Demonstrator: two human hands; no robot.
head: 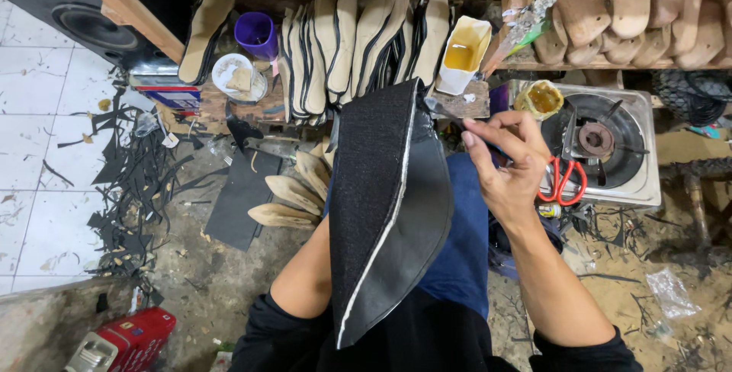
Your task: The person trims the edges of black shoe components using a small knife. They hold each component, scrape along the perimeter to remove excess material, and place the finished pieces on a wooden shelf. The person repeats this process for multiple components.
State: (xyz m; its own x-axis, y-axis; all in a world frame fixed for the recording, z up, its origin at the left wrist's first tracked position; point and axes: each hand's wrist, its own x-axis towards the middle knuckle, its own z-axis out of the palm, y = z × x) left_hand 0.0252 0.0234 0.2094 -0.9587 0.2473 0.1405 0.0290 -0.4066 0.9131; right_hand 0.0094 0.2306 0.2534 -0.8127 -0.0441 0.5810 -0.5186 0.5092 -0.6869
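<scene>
A large black piece (381, 212), fuzzy on one face and smooth leather-like on the other with a pale edge, stands upright over my lap. My left forearm (305, 280) runs up behind it; my left hand is hidden behind the piece and holds it up. My right hand (507, 166) is at its upper right, fingers pinched on a thin dark tool (442, 107) whose tip touches the top edge of the piece.
A cut white jug of yellow glue (465, 56) and a row of upright insoles (358, 44) stand behind. A gas stove (644, 181) with red scissors (564, 181) is at the right. Loose tan insoles (293, 193), a black sheet (240, 197) and scraps lie left.
</scene>
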